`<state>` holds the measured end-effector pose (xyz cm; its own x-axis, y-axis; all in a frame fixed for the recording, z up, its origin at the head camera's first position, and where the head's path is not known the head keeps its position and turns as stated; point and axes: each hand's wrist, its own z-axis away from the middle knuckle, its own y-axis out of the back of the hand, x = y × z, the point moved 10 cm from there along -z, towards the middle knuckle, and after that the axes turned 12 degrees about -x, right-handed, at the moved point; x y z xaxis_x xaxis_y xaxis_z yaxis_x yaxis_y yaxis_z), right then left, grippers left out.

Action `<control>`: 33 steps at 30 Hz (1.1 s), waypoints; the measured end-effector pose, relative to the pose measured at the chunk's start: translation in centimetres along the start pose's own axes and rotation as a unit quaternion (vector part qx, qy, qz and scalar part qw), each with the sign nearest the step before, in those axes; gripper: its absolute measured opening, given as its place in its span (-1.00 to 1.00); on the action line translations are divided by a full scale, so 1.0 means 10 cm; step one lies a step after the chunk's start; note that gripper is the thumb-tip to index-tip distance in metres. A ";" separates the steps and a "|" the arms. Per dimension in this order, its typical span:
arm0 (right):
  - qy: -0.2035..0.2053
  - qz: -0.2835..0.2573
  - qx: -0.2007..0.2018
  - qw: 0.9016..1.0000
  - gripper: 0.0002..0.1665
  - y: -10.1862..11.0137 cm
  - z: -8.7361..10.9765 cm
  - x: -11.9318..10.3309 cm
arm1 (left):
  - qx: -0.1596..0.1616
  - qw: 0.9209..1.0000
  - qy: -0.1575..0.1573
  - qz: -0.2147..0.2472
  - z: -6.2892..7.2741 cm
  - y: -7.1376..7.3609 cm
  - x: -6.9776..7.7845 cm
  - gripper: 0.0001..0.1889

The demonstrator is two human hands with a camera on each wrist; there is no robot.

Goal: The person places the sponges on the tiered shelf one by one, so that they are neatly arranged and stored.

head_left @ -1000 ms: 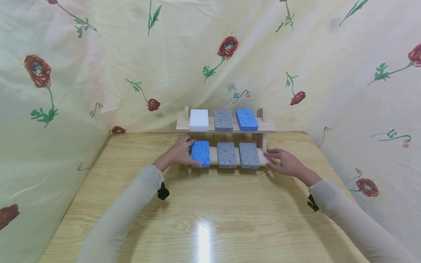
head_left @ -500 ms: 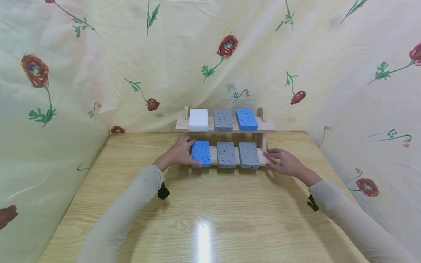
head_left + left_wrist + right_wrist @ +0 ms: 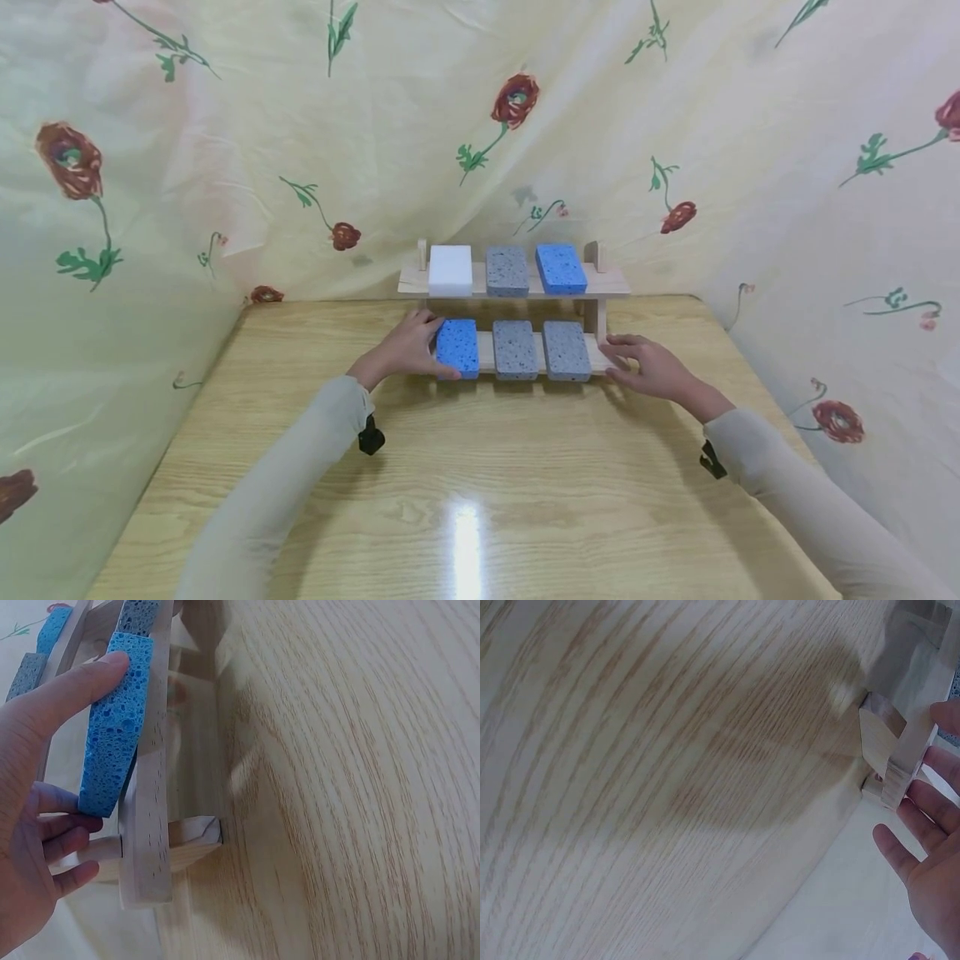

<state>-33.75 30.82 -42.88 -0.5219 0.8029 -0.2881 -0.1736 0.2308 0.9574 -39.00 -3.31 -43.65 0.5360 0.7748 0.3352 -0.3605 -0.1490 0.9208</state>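
At the lower left of a small two-tier wooden rack (image 3: 597, 358), my left hand (image 3: 408, 343) holds a blue speckled sponge (image 3: 457, 350). The left wrist view shows the thumb on the front of the blue sponge (image 3: 120, 720) and fingertips at its end. My right hand (image 3: 647, 367) grips the right end of the lower shelf. In the right wrist view, the thumb lies against the shelf's front edge (image 3: 913, 754), with fingers around its end. Two grey sponges (image 3: 514, 350) (image 3: 567, 351) rest on the lower shelf, right of the blue one.
On the upper tier sit a white block (image 3: 451, 271), a grey sponge (image 3: 507, 272) and another blue sponge (image 3: 561, 268). The rack stands at the back of a wood-grain table (image 3: 420, 483), close to a flowered cloth (image 3: 420, 125) hanging behind and at both sides.
The head view has tilted slightly, so the whole scene sits a little higher or further left. Both hands keep their places on the sponge and the shelf.
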 end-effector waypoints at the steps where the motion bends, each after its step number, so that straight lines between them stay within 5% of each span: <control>1: 0.001 -0.002 0.001 1.000 -0.46 0.00 0.00 0.00 | 0.000 1.000 0.000 -0.001 0.00 0.00 0.00 0.27; 33: -0.014 -0.002 -0.009 1.000 -0.44 -0.02 0.00 0.03 | -0.004 1.000 0.001 0.007 0.04 0.00 0.02 0.27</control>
<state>-33.83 31.03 -43.14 -0.4983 0.8167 -0.2910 -0.1914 0.2237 0.9557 -38.54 -3.41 -43.48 0.5289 0.7739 0.3482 -0.3742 -0.1557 0.9142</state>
